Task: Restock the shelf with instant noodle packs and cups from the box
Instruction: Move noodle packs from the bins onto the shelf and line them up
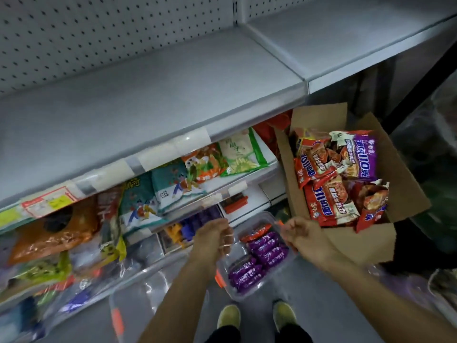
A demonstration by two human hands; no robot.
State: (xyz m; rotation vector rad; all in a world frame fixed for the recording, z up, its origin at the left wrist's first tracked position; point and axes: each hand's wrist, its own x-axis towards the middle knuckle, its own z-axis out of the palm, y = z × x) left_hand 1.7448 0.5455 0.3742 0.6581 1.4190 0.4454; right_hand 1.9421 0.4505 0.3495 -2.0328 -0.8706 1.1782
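An open cardboard box [288, 169] stands on the floor at the right, filled with red and purple instant noodle packs [326, 199]. In front of it, low over the floor, is a clear plastic bin [233, 253] with orange latches, holding several small purple packs [262, 251] and a red one. My left hand [215, 240] grips the bin's left rim. My right hand [300, 235] is closed on its right rim beside a latch. The wide grey shelf board [148, 95] above carries nothing.
Lower shelves at the left hold snack bags [173, 184] in teal, orange and green. A second clear bin [138, 303] with an orange latch sits at the lower left. My two shoes [228, 315] stand on the grey floor. Dark wrapped goods lie at the far right.
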